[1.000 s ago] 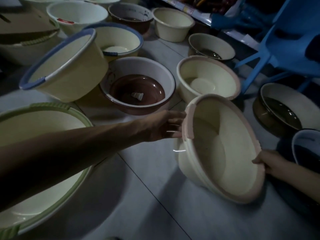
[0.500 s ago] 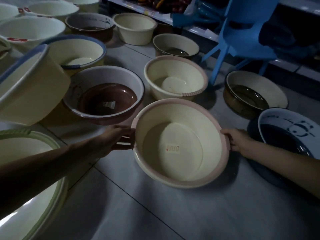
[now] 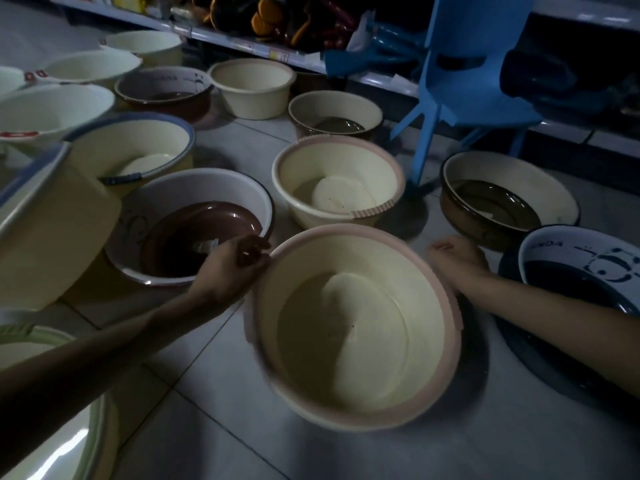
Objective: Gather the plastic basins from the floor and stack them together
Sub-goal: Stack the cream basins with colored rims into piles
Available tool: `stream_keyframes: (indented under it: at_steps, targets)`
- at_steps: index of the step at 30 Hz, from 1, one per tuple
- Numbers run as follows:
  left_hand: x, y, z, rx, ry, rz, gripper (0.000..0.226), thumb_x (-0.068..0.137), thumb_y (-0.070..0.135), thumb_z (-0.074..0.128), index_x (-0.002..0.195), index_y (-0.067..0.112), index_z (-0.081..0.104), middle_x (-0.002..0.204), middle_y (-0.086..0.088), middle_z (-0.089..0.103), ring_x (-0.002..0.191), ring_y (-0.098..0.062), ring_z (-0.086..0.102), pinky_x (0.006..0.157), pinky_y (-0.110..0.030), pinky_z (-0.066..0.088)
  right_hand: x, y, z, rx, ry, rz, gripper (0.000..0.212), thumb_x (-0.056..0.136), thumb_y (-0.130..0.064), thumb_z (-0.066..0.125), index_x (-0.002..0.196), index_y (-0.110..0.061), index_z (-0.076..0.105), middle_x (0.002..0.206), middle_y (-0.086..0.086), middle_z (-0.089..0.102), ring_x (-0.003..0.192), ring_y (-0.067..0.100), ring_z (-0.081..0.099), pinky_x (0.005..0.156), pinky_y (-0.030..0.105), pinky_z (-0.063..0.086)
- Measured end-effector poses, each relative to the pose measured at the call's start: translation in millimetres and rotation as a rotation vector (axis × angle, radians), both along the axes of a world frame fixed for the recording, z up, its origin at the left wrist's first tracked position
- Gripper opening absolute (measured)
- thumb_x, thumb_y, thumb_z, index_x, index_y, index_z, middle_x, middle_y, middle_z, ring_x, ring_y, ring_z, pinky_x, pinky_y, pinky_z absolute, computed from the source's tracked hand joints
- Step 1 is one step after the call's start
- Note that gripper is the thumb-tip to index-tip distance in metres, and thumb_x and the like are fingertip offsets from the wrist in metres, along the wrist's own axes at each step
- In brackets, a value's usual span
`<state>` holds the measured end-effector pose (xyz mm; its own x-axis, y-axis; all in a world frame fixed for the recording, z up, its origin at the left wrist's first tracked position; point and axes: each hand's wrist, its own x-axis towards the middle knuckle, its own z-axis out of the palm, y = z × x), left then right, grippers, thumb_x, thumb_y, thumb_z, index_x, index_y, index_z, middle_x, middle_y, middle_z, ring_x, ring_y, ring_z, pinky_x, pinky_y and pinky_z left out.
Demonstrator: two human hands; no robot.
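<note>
The pink-rimmed cream basin point(image 3: 356, 327) sits at the centre of the tiled floor point(image 3: 214, 427), between the brown-bottomed basin point(image 3: 187, 230) and the panda-print basin point(image 3: 581, 268). Motion blur along its near edge prevents confirming whether it rests on the tiles or is raised off them.

Hand state: the left hand point(image 3: 235, 268) grips the left rim, its fingers curled over the edge. The right hand point(image 3: 453, 258) lies at the far right rim with its fingers bent. Whether it has hold of the rim cannot be told.

Orientation: the basin is round and has no long axis. Its mouth faces up, tipped slightly toward the wearer.

Handling, as a judgement: the thin-walled plastic is probably light and empty, stiff at the rolled rim and more flexible in the wall. The glossy inner surface may slip. Take hold at opposite points of the rim, preferably at the widened grip section on the right edge. The smaller pink-rimmed basin point(image 3: 337, 180) just behind is a likely nesting partner.
</note>
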<state>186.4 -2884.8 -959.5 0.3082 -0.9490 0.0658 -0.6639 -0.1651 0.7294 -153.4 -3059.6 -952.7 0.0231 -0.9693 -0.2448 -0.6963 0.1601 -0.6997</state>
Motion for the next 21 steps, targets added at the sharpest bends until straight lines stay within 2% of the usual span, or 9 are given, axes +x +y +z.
stream_keyframes:
  at_steps: [3, 5, 8, 10, 13, 15, 17, 19, 21]
  targets:
    - [-3.8, -52.6, 14.4, -0.023, 0.001, -0.032, 0.027, 0.094, 0.032, 0.065, 0.118, 0.021, 0.067, 0.109, 0.004, 0.073, 0.092, -0.007, 0.068, 0.076, -0.024, 0.053, 32.8, -38.5, 1.7, -0.048, -0.077, -0.053, 0.022, 0.09, -0.021, 0.067, 0.112, -0.022, 0.064, 0.109, 0.001, 0.066, 0.1, 0.02, 0.063, 0.091, 0.043, 0.055]
    - [-5.5, -86.1, 17.7, 0.01, 0.002, -0.071, 0.046, 0.085, 0.047, 0.062, 0.12, 0.018, 0.065, 0.108, -0.001, 0.072, 0.093, -0.015, 0.068, 0.079, -0.029, 0.052, 54.8, -63.7, -0.7, 0.001, -0.114, -0.074, 0.034, 0.09, -0.031, 0.07, 0.121, -0.018, 0.062, 0.116, 0.005, 0.066, 0.104, 0.023, 0.063, 0.088, 0.041, 0.054]
    - [-1.2, -131.4, 5.0, 0.089, -0.021, -0.031, 0.056, 0.09, 0.041, 0.062, 0.138, 0.012, 0.054, 0.118, -0.014, 0.071, 0.107, -0.03, 0.067, 0.086, -0.034, 0.05, 81.2, -94.3, -7.8, 0.15, -0.245, -0.154, 0.066, 0.086, -0.042, 0.074, 0.139, -0.01, 0.053, 0.134, 0.014, 0.06, 0.118, 0.032, 0.059, 0.094, 0.042, 0.051]
    - [-0.5, -156.6, -8.4, 0.155, -0.023, -0.032, 0.067, 0.093, 0.04, 0.06, 0.15, 0.01, 0.043, 0.119, -0.019, 0.071, 0.115, -0.034, 0.065, 0.091, -0.036, 0.047, 93.3, -110.1, -13.1, 0.246, -0.334, -0.17, 0.073, 0.086, -0.043, 0.073, 0.145, -0.009, 0.046, 0.138, 0.017, 0.056, 0.123, 0.036, 0.055, 0.097, 0.043, 0.049]
    - [-7.5, -182.6, -23.9, 0.237, 0.066, -0.01, 0.069, 0.097, 0.035, 0.063, 0.156, 0.015, 0.034, 0.123, -0.016, 0.071, 0.12, -0.032, 0.063, 0.097, -0.034, 0.044, 101.7, -128.5, -19.9, 0.421, -0.449, -0.169, 0.067, 0.091, -0.042, 0.069, 0.145, -0.009, 0.044, 0.137, 0.019, 0.055, 0.124, 0.038, 0.054, 0.09, 0.043, 0.044]
    - [-11.5, -190.2, -30.1, 0.221, 0.136, 0.02, 0.074, 0.082, 0.047, 0.061, 0.147, 0.014, 0.049, 0.123, -0.016, 0.071, 0.117, -0.032, 0.064, 0.097, -0.036, 0.047, 104.6, -136.5, -26.6, 0.493, -0.522, -0.194, 0.063, 0.091, -0.033, 0.071, 0.144, -0.009, 0.046, 0.134, 0.019, 0.058, 0.123, 0.038, 0.056, 0.094, 0.047, 0.049]
    - [-13.6, -190.3, -34.0, 0.168, 0.148, 0.024, 0.071, 0.071, 0.051, 0.054, 0.128, 0.011, 0.063, 0.113, -0.015, 0.073, 0.106, -0.032, 0.068, 0.092, -0.039, 0.053, 109.9, -139.9, -32.6, 0.522, -0.622, -0.237, 0.054, 0.093, -0.018, 0.07, 0.14, -0.007, 0.047, 0.123, 0.018, 0.06, 0.119, 0.037, 0.059, 0.09, 0.047, 0.053]
    - [-13.8, -187.9, -35.1, 0.137, 0.143, 0.035, 0.069, 0.069, 0.052, 0.053, 0.121, 0.009, 0.065, 0.104, -0.014, 0.074, 0.097, -0.032, 0.069, 0.087, -0.041, 0.055, 115.2, -141.9, -34.5, 0.521, -0.717, -0.29, 0.039, 0.096, -0.003, 0.062, 0.133, -0.005, 0.049, 0.109, 0.018, 0.059, 0.115, 0.036, 0.06, 0.088, 0.045, 0.055]
    - [-15.4, -185.0, -32.6, 0.14, 0.159, 0.044, 0.066, 0.071, 0.044, 0.056, 0.123, 0.005, 0.065, 0.101, -0.013, 0.074, 0.095, -0.03, 0.069, 0.086, -0.039, 0.054, 118.5, -143.5, -34.0, 0.505, -0.771, -0.329, 0.041, 0.094, 0.005, 0.056, 0.134, -0.002, 0.048, 0.103, 0.019, 0.06, 0.099, 0.033, 0.063, 0.076, 0.044, 0.061]
